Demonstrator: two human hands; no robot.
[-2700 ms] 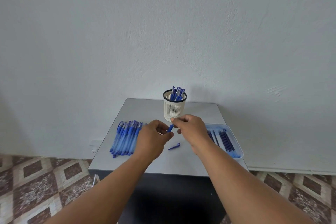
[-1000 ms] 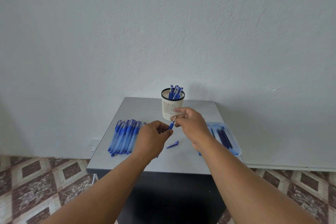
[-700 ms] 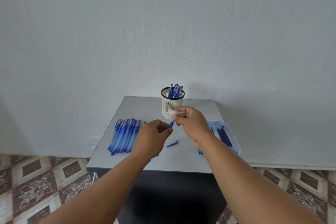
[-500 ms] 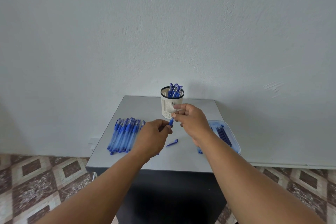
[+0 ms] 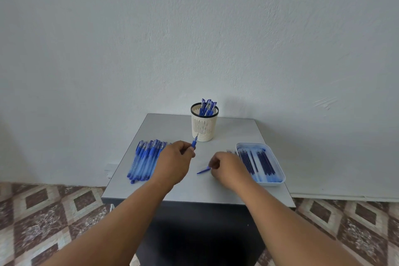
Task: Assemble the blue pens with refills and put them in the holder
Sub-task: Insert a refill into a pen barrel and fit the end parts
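here, over the table [image 5: 164,123], our left hand [image 5: 172,163] grips a light, stiff pen [image 5: 194,142] by its barrel, tip up near the holder [image 5: 204,124]; our right hand [image 5: 226,165] curls onto the small cap [image 5: 203,171], best pinched mid-body.

holder [image 5: 204,124]: 1, far edge of surface | tray [image 5: 278,181]: 1, right edge | loose cap [image 5: 203,171]: 1 | hands: 2 | pens, refills: bunched, can't count exactly

Left hand [image 5: 174,161] gripping pen [image 5: 194,141] near holder [image 5: 204,126], right hand [image 5: 226,165] pinching cap [image 5: 203,171] on desk [image 5: 233,131], refills in tray [image 5: 278,170]
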